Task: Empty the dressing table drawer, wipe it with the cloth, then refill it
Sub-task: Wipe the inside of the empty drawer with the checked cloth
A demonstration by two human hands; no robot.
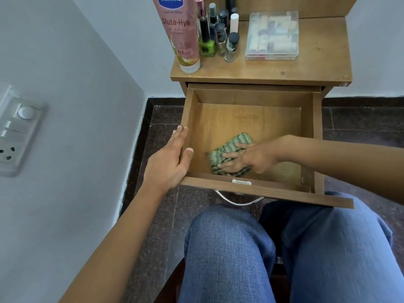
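Your knees (227,248) in blue denim sit closest, just under the front panel of the open drawer (284,192), whose curved metal handle (236,201) hangs above them. The drawer is pulled well out of the dressing table (273,68). It is a rectangular box of wood-grain board, its long axis running left to right.

Your left hand (169,158) straddles the drawer's left wall near the front corner. The fingers lie along the outer face and the thumb sits inside, so it holds that wall. Beside it a strip of dark speckled stone floor (161,136) separates the drawer from the pale wall, which carries a switch and socket panel (17,132).

Your right hand (251,159) reaches in over the right wall. Its fingers are spread flat and press the cloth (234,142) onto the drawer floor, with nothing gripped. The cloth is crumpled, green with pale stripes. It lies left of centre near the front and stretches diagonally toward the back right. The rest of the floor, behind and right of it, is bare board.

Farther back on the tabletop stand a pink Vaseline tube (179,33) set on its cap, a cluster of nail polish bottles (218,33) and a flat clear plastic box (272,36).
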